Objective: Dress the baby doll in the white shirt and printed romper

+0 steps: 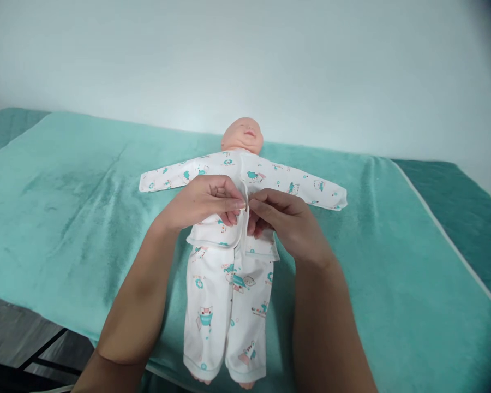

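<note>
Shirt front edges (244, 230) pinched within left grip (202, 202), right grip (287, 217).

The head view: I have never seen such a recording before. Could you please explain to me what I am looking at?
There is no machine here. The one picture comes from a camera worn on a person's head, looking forward and down at their two bare hands. A baby doll lies face up on a teal blanket, its arms spread wide. It wears a white printed jacket and matching trousers. The left hand and the right hand meet at the jacket's front, pinching its edges. Whether a fastener is between them is too small to tell.
</note>
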Action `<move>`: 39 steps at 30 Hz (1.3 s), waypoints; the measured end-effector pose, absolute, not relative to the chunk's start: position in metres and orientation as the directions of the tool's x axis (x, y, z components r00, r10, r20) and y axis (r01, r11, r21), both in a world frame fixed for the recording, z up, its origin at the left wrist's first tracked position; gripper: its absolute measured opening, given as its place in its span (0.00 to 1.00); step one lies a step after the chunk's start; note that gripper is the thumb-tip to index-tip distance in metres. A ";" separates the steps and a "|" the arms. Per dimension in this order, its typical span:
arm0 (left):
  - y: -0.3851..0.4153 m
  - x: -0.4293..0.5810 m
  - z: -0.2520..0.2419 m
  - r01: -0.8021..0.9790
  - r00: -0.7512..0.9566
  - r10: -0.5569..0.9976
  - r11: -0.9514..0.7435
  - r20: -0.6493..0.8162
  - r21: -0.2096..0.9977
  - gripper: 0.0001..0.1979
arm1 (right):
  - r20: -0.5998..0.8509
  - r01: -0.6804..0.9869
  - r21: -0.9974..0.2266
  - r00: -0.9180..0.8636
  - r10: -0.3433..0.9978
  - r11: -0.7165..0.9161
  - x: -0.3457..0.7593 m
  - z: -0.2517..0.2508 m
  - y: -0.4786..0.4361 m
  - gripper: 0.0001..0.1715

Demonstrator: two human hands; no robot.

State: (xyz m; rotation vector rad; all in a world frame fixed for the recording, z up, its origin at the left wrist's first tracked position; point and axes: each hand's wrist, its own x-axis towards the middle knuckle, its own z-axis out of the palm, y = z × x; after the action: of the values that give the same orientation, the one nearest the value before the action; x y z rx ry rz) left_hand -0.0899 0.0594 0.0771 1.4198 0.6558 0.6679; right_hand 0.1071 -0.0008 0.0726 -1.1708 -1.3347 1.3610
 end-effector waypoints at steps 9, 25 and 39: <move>0.061 -0.093 0.076 -0.019 0.707 0.706 -0.018 0.026 1.000 0.13 | -0.088 0.047 -0.996 -0.172 0.981 -0.081 0.108 0.070 -0.002 0.20; 0.059 -0.092 0.077 0.023 0.715 0.698 -0.053 0.020 0.998 0.15 | -0.084 0.053 -0.996 -0.176 0.981 -0.075 0.105 0.068 -0.003 0.22; 0.069 -0.095 0.068 -0.059 0.753 0.655 -0.020 0.057 0.998 0.12 | -0.001 0.017 -1.000 -0.220 0.976 0.003 0.110 0.065 -0.002 0.16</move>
State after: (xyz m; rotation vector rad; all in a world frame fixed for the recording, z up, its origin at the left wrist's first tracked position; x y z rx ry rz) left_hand -0.0952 0.0693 0.0675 1.4946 0.5098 0.6091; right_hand 0.1095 -0.0021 0.0647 -1.1085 -1.3845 1.3619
